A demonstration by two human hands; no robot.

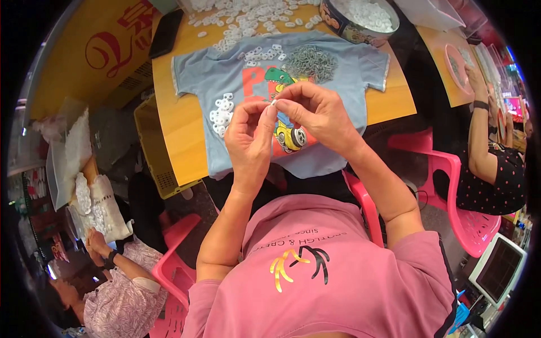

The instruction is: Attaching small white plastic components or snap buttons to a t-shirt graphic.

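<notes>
A yellow wooden table point(183, 143) takes the far middle of the scene, and a blue T-shirt point(236, 79) with a coloured print lies spread upon it. At the far right of the table stands a round tin point(352, 32), filled with white pieces. The right hand point(321, 115) and the left hand point(249, 132) meet above the shirt, and each pinches, with thumb and forefinger, at the same little thing. On the shirt, a heap of grey parts point(311, 63) rests on the far right side, and a smaller heap of white parts point(221, 115) on the left. Between the fingertips of both hands is one small white piece point(274, 102), mostly covered
</notes>
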